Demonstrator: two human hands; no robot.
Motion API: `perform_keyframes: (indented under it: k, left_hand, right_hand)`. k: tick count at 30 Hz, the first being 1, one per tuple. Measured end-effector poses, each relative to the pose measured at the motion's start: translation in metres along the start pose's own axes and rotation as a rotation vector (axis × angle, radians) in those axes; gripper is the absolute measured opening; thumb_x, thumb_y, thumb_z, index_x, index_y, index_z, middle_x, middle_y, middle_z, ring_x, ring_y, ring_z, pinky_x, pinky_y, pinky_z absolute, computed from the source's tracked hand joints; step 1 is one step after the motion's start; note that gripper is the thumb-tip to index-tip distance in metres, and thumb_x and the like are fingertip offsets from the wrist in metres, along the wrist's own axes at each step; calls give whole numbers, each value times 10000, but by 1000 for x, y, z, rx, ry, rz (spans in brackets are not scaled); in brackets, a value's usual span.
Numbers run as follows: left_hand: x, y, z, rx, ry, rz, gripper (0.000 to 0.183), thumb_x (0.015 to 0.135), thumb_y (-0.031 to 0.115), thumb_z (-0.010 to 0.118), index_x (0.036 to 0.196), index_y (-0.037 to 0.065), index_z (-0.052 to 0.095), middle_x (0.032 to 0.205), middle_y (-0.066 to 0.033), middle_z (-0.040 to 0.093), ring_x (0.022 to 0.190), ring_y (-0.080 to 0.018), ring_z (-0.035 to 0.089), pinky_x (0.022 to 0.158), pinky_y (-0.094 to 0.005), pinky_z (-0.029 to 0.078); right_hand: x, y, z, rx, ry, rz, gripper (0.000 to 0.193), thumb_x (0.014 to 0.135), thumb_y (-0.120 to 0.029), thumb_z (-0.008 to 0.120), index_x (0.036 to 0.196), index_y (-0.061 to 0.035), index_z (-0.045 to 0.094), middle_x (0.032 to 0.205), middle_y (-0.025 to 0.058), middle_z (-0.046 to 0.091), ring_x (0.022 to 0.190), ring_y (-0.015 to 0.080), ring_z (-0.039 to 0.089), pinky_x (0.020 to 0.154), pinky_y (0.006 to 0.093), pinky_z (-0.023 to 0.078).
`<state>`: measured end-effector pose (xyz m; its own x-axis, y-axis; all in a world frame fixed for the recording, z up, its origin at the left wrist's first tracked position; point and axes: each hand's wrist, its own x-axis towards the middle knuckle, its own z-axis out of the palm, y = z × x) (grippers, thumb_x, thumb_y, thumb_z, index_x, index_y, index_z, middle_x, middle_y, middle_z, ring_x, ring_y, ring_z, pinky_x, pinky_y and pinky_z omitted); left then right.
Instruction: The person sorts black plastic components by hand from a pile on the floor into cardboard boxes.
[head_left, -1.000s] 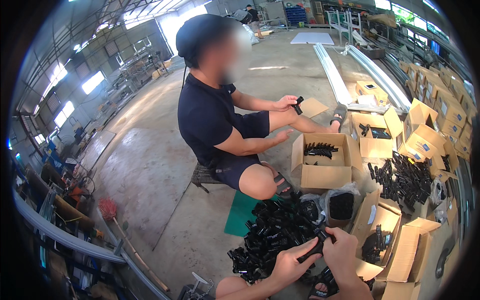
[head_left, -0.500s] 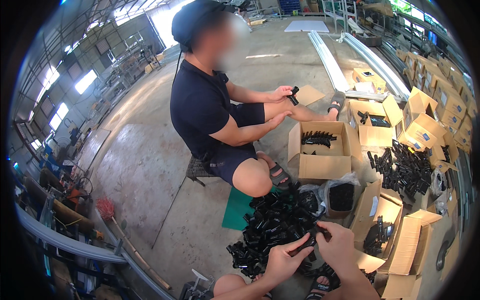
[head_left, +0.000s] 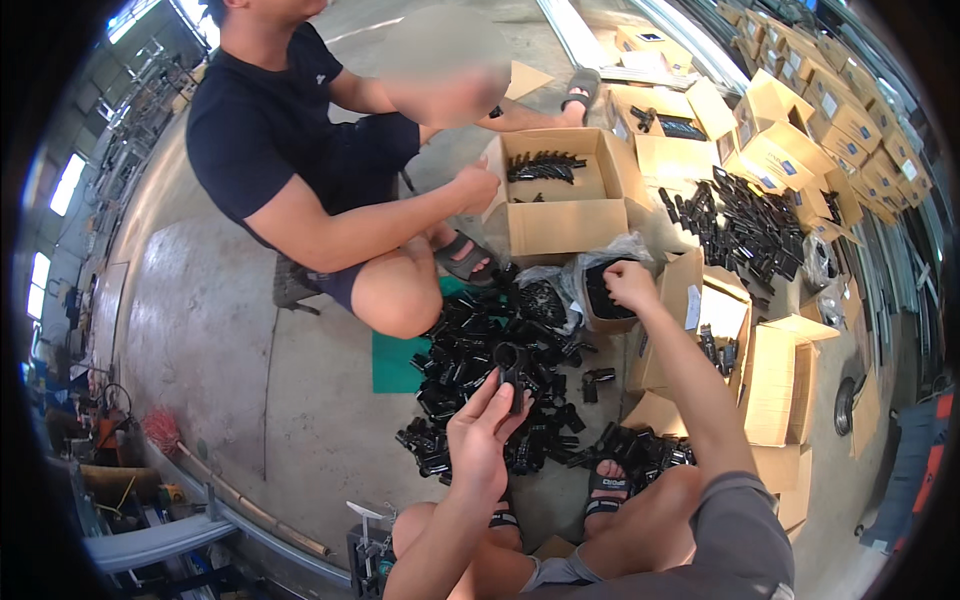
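Note:
My left hand [head_left: 478, 440] grips a black plastic pipe fitting [head_left: 511, 362] with a round ring at its top, held up over the pile. Beneath it spreads a large heap of black fittings [head_left: 455, 345], partly on a green mat [head_left: 390, 368]. My right hand [head_left: 630, 288] is at the mouth of a small carton [head_left: 608, 325] lined with clear plastic and filled with small black parts. Its fingers are bent together; whatever is between them is too small to make out. A clear plastic bag [head_left: 541, 302] of small black pieces lies beside that carton.
A co-worker [head_left: 262, 140] sits at the left, one hand by an open carton [head_left: 568, 228] holding a row of fittings. More open cartons [head_left: 778, 385] and another black heap [head_left: 745, 225] lie right. Stacked boxes [head_left: 840, 110] stand behind; a broom [head_left: 240, 482] lies left.
My right hand has left the fitting and gone to the plastic-lined carton. My left hand now holds the fitting alone. The view has shifted, and the co-worker's arm has moved toward the open carton.

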<state>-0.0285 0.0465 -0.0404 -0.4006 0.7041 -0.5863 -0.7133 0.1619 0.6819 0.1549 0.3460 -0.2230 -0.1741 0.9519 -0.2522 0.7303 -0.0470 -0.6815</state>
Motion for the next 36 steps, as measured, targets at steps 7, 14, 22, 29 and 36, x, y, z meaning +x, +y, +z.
perform_keyframes:
  k: [7,14,22,29,36]
  left_hand:
    - [7,-5,2,27,11,34,461,963,77,634,1384,-57,500,1142,-134,686,991,-210,693,877,-308,568]
    - [12,-5,3,77,13,-10,488,975,92,616,1409,-67,459,1214,-148,642,1032,-226,673,929,-312,556]
    - [23,-7,1,47,43,-80,458,966,70,632,1395,-28,503,1198,-123,670,1036,-184,678,921,-303,553]
    - [21,-16,10,76,19,-95,464,951,60,653,1388,-17,519,1194,-103,679,1028,-167,680,904,-293,556]
    - [14,-8,8,91,9,-33,520,965,74,623,1425,-72,430,1207,-166,655,1049,-238,677,921,-325,571]
  right_hand:
    - [8,-20,82,-216,48,-276,244,876,-270,617,965,-78,739,938,177,719,911,373,689,820,477,553]
    - [34,31,202,-499,-166,-474,269,840,-147,595,1096,-79,644,1053,178,684,973,365,676,821,486,546]
    - [23,41,208,-632,-233,-447,288,814,-106,648,1101,-83,658,1064,155,671,1028,330,665,848,451,559]
    - [23,43,208,-712,-188,-437,166,824,-75,633,962,-31,714,1013,179,696,978,341,683,815,442,571]
    - [23,45,206,-610,-126,-458,182,852,-86,620,1007,-15,682,981,189,689,988,342,679,845,443,567]
